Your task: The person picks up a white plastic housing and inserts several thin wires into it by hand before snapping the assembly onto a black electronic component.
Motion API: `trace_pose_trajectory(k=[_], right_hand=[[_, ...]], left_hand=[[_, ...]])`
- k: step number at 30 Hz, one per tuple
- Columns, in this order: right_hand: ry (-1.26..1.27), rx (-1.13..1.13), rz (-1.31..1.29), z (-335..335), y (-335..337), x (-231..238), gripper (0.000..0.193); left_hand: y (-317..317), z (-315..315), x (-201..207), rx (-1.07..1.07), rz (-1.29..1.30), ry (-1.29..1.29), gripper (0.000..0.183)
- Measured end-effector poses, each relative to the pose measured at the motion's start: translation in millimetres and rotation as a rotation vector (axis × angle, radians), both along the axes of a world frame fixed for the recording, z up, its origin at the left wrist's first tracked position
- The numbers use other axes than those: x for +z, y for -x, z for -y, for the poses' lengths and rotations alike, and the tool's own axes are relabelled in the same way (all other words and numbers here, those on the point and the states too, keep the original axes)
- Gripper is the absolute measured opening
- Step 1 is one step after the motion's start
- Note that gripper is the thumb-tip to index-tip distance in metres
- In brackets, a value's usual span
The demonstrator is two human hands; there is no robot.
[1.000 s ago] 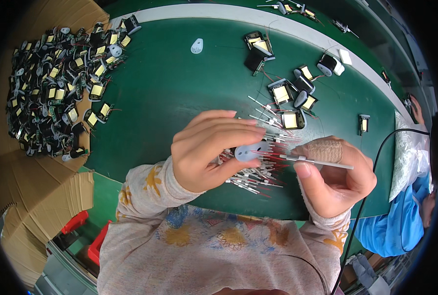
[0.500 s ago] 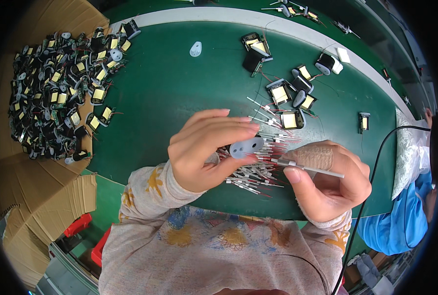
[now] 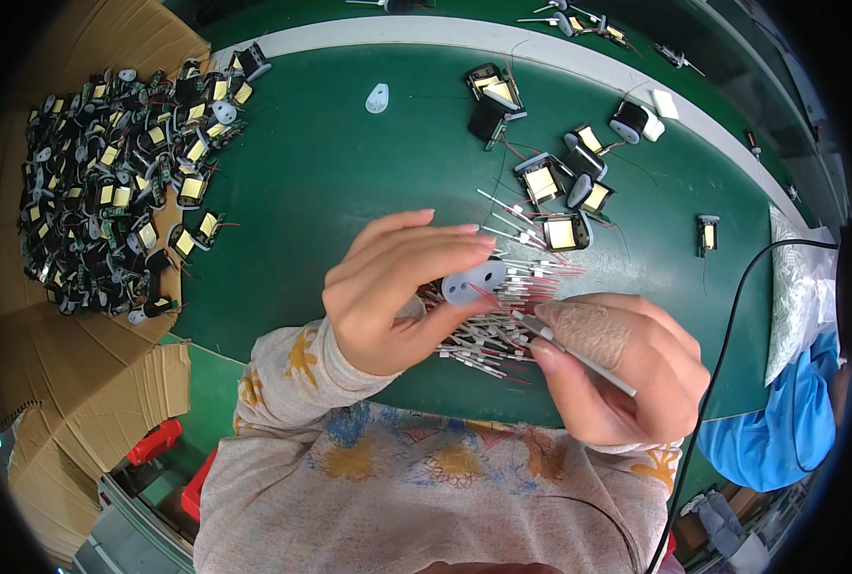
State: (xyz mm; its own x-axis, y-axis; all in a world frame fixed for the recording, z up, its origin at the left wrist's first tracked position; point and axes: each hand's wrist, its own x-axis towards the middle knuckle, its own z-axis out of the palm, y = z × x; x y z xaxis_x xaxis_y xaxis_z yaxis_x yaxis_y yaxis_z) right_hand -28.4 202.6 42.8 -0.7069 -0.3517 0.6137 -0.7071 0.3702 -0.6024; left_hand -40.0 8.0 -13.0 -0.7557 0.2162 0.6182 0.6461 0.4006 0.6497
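Note:
My left hand (image 3: pixel 373 297) is closed on a small housing; its pale grey oval end cap (image 3: pixel 464 286) with several round holes faces up between thumb and fingers. The rest of the housing is hidden by the hand. To its right, my right hand (image 3: pixel 641 368) pinches a thin white rod (image 3: pixel 603 372) between thumb and a forefinger wrapped in tan tape. Thin red wires seem to run from the rod's front end toward the cap; whether they enter a hole I cannot tell. Under and between both hands lies a loose heap of similar white rods with red wires (image 3: pixel 488 352).
A cardboard box (image 3: pixel 91 354) at left holds a big pile of small black housings (image 3: pixel 110 182) with yellowish pads. More housings (image 3: pixel 541 180) lie at the back right. A loose grey cap (image 3: pixel 377 98) lies on the green table (image 3: pixel 302 124). A black cable (image 3: pixel 727 335) and a blue-sleeved person (image 3: pixel 770 430) are at right.
My right hand has moved a little left and down, tilting the rod more steeply. Red wires now show by the cap. My left hand has shifted slightly left with the housing.

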Motion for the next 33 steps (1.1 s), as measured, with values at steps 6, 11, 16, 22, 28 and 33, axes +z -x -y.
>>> trace_pose_trajectory(k=[6, 11, 16, 22, 28, 33], right_hand=[[0.006, -0.008, -0.051, 3, 0, -5, 0.027], [0.014, -0.035, -0.041, 3, 0, -9, 0.024], [-0.014, -0.036, -0.076, 6, 1, -7, 0.023], [-0.01, -0.031, -0.093, 7, 2, -8, 0.026], [0.012, -0.046, -0.152, 8, -1, -14, 0.027], [0.014, -0.038, -0.065, 7, 1, -9, 0.025]], left_hand=[[0, 0, -2, 0.04, -0.037, 0.027, 0.036], [0, -1, -1, 0.046, -0.054, 0.05, 0.035], [0, 3, 0, 0.024, -0.069, 0.122, 0.033], [-1, 2, 0, 0.055, -0.07, 0.129, 0.034], [-1, 3, 1, 0.055, -0.053, 0.114, 0.033], [-1, 3, 2, 0.077, -0.109, 0.163, 0.034]])
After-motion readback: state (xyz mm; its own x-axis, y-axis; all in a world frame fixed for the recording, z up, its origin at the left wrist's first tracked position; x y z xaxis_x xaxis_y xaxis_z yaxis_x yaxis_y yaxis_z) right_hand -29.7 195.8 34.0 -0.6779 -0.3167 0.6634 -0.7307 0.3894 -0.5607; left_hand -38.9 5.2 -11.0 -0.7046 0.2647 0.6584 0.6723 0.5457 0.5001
